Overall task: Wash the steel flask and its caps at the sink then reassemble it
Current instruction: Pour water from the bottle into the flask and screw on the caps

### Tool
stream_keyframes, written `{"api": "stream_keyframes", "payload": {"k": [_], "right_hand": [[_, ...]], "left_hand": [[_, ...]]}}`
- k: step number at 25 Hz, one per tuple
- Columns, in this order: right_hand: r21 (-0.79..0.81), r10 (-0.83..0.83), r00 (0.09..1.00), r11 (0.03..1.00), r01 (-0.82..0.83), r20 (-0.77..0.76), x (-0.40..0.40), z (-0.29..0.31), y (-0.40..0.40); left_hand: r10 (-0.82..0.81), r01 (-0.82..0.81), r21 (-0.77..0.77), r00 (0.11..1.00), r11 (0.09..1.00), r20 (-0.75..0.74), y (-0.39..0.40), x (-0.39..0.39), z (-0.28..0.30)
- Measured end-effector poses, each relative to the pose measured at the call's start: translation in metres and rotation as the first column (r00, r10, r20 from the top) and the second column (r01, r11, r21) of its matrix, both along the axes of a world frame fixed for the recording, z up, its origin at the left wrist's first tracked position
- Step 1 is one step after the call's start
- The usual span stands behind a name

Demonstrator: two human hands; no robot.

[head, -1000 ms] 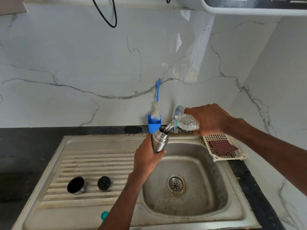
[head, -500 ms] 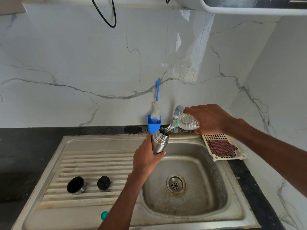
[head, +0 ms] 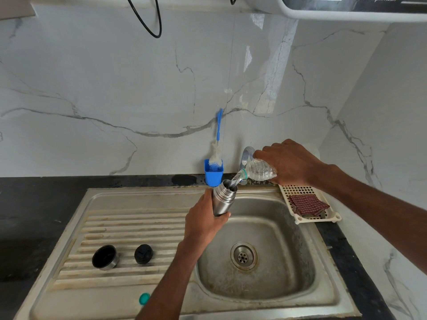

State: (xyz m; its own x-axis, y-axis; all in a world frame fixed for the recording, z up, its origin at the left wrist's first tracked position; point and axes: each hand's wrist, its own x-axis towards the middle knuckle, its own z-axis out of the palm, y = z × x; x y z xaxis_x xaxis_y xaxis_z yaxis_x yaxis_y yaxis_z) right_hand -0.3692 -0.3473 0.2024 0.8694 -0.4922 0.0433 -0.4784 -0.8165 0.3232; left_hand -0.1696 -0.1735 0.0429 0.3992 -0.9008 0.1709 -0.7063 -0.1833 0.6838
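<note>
Two caps lie on the ribbed drainboard at about 8 o'clock in the frame: the steel cup cap, mouth up, and the black stopper just beside it, both well apart from the basin. A teal bottle cap sits on the sink's front rim at 6 o'clock. At centre, the left hand wraps around the lower body of the steel flask, tilted over the basin's back edge. At 3 o'clock, the right hand grips a clear plastic bottle, tipped so water streams into the flask's mouth. Done well, the pour likely stays slow, bottle mouth close above the opening, flask over the basin to catch spills. A blue brush holder stands behind; a checked cloth rests in a cream tray at right.
</note>
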Motion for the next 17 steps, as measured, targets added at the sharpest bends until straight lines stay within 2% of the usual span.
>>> {"api": "stream_keyframes", "payload": {"k": [11,17], "right_hand": [[-0.192,0.011,0.999,0.981,-0.020,-0.049,0.0024,-0.0002,-0.0038],[-0.196,0.012,0.998,0.980,-0.025,-0.068,0.0056,0.0028,0.0006]], "left_hand": [[0.023,-0.023,0.043,1.000,0.999,0.009,-0.0002,0.0017,-0.0047],[0.017,-0.017,0.015,1.000,1.000,0.005,-0.0022,0.0001,-0.0036]]}}
